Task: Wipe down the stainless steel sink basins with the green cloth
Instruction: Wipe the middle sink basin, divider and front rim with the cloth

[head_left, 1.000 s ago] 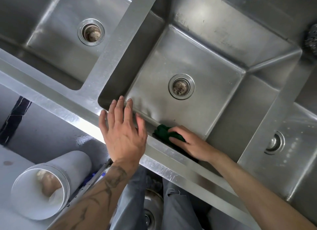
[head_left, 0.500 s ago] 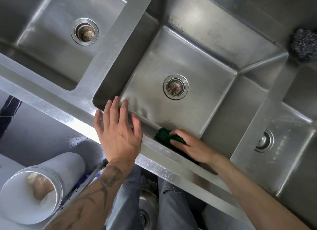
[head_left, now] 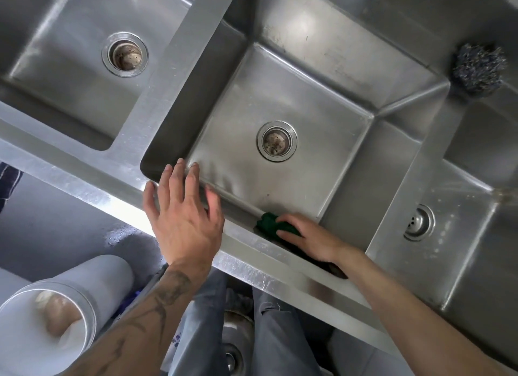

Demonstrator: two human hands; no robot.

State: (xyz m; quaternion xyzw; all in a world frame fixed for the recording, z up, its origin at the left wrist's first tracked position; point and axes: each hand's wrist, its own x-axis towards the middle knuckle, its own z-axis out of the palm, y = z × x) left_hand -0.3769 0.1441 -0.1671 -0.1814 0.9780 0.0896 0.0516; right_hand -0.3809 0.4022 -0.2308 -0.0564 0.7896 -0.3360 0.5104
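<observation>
Right hand [head_left: 304, 235] pressed flat on the green cloth [head_left: 269, 224], fingers laid over it rather than curled around; the cloth bunched under the fingertips and poked out past them toward the left. Cloth sat low on the near wall of the middle basin [head_left: 280, 101], right where the wall meets the floor, near the basin's right front corner. Left hand [head_left: 182, 216] held nothing: palm down, fingers spread wide, resting on the front rim [head_left: 92, 179], fingertips over the basin's edge. The two hands were near each other, not touching. Middle drain [head_left: 277, 141] sat well clear of the cloth. Left basin [head_left: 70, 76] and right basin [head_left: 462, 235] flanked it. Steel scourer [head_left: 478, 70] rested on the ledge at the back right. White bucket [head_left: 50, 331] stood on the floor, lower left.
</observation>
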